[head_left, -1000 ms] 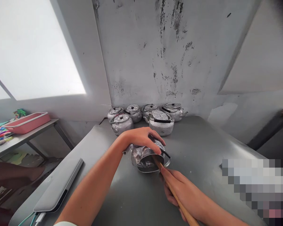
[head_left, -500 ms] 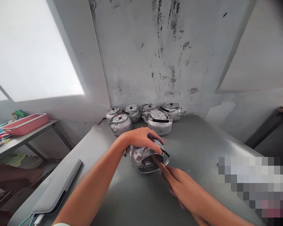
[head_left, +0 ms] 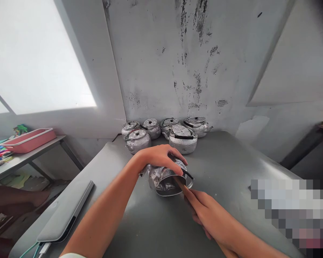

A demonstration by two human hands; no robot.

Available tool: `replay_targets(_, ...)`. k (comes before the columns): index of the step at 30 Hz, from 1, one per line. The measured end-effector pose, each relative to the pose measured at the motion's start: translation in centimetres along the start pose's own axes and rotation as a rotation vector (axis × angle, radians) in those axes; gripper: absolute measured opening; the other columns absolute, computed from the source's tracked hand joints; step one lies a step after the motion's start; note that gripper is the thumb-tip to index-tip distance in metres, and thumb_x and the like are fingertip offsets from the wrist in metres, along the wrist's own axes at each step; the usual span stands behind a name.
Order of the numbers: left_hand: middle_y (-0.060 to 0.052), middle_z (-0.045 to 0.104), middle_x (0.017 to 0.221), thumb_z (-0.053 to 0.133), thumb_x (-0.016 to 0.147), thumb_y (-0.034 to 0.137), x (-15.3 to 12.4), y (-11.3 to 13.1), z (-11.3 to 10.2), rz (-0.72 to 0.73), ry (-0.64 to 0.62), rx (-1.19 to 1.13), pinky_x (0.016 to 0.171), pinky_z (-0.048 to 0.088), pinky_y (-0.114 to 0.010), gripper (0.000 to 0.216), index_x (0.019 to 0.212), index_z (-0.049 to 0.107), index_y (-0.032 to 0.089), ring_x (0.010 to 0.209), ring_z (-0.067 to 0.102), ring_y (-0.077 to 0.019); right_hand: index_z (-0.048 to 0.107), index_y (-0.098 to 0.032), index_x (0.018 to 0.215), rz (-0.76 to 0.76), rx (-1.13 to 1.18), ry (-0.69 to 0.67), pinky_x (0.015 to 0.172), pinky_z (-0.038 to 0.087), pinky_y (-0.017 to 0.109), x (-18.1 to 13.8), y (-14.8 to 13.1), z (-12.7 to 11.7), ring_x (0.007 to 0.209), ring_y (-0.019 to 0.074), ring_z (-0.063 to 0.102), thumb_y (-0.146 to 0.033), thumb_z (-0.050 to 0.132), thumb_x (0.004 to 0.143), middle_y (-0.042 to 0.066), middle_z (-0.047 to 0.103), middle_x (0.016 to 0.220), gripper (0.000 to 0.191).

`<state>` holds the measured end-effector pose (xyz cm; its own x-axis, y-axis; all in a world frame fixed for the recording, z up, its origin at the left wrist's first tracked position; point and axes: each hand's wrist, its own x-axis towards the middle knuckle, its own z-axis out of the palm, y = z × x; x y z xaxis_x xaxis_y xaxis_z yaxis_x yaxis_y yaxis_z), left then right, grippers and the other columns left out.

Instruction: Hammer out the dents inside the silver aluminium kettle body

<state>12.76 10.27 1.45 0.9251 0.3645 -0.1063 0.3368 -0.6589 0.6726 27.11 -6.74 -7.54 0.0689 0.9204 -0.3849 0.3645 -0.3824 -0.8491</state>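
A dented silver metal kettle [head_left: 153,180] lies tipped on the table, its round open mouth facing me and no lid on it. My left hand [head_left: 160,156] is closed over its upper side, thumb by the rim, beside the black handle grip [head_left: 187,174]. My right hand [head_left: 204,208] is wrapped round a wooden stick [head_left: 183,187]. The stick slants into the kettle's mouth; its far end is hidden inside.
Several lidded silver kettles [head_left: 183,143] stand against the stained wall at the table's [head_left: 150,229] far end. A grey power bank [head_left: 66,213] with cables lies at left. Beyond, a side table holds a pink basket [head_left: 29,140]. A blurred-out patch covers the right side.
Almost nothing differs. The tipped kettle and both hands have shifted very slightly, and the view has moved a little.
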Motion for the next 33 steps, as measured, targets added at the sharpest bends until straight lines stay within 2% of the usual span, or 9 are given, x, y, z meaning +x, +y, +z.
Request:
replay_targets(5,0.0,0.067,0.12,0.077,0.07,0.048,0.0,-0.2,-0.1,0.004,0.003,0.002,0.101,0.043,-0.03,0.047,0.112,0.074,0.028,0.112,0.06,-0.025,0.052,-0.022,0.083,0.032,0.082,0.029,0.032,0.032,0.015,-0.4,-0.9,0.4,0.051,0.0111,0.033,-0.061,0.035,0.095,-0.005,0.029,0.063,0.045)
replay_targets(11,0.0,0.067,0.12,0.077,0.07,0.046,0.1,-0.3,-0.2,0.019,-0.015,-0.008,0.099,0.044,-0.029,0.047,0.113,0.074,0.027,0.11,0.061,-0.0239,0.051,-0.022,0.082,0.027,0.056,0.017,0.031,0.031,0.015,-0.1,-0.5,0.6,0.048,0.0101,0.029,-0.063,0.031,0.096,-0.007,0.027,0.06,0.047)
replay_targets(19,0.001,0.069,0.117,0.078,0.07,0.044,0.1,-0.3,-0.4,0.036,-0.017,-0.002,0.099,0.043,-0.028,0.045,0.112,0.075,0.027,0.11,0.062,-0.0231,0.053,-0.021,0.084,-0.007,0.019,0.042,0.033,0.03,0.016,-0.3,0.1,1.0,0.048,0.0095,0.033,-0.067,0.028,0.096,-0.006,0.032,0.062,0.053)
replay_targets(24,0.001,0.07,0.116,0.078,0.07,0.042,0.1,-0.4,-0.5,0.044,-0.025,-0.012,0.098,0.044,-0.027,0.045,0.112,0.075,0.027,0.108,0.063,-0.0227,0.051,-0.021,0.082,0.05,-0.013,0.037,0.032,0.031,0.016,-0.5,-0.4,1.2,0.05,0.0108,0.035,-0.066,0.027,0.096,-0.005,0.034,0.061,0.053)
replay_targets(33,0.0,0.069,0.117,0.077,0.07,0.043,0.1,-0.4,-0.5,0.035,-0.038,-0.015,0.1,0.044,-0.028,0.046,0.113,0.074,0.026,0.11,0.062,-0.0236,0.049,-0.022,0.08,0.041,-0.022,0.046,0.031,0.031,0.017,-0.1,-0.2,1.1,0.045,0.0096,0.034,-0.069,0.026,0.095,-0.006,0.033,0.059,0.054)
